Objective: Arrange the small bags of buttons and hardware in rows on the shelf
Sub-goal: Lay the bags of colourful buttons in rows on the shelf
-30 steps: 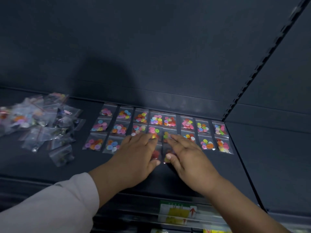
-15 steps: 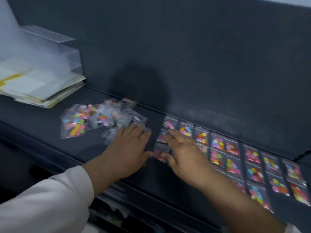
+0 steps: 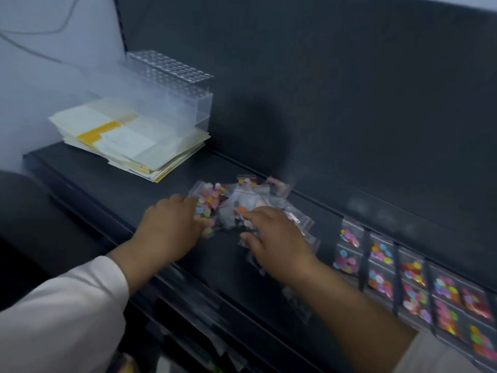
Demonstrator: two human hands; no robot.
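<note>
A loose pile of small clear bags (image 3: 242,200) with coloured buttons and metal hardware lies mid-shelf. My left hand (image 3: 172,227) touches the pile's left edge, its fingertips bent against a bag of coloured buttons (image 3: 208,208); blur hides whether it grips. My right hand (image 3: 274,238) lies flat on the pile's right side, fingers apart, with several bags under the palm. To the right, rows of button bags (image 3: 411,278) lie side by side on the dark shelf (image 3: 121,189).
A stack of white and yellow papers (image 3: 129,138) sits at the shelf's left end, with a clear plastic rack (image 3: 174,84) on top and behind it. The dark back panel rises behind the shelf. Lower shelves show below the front edge.
The view swung left. Both hands left the arranged rows and moved left onto the loose pile. The rows now sit at the right edge of view.
</note>
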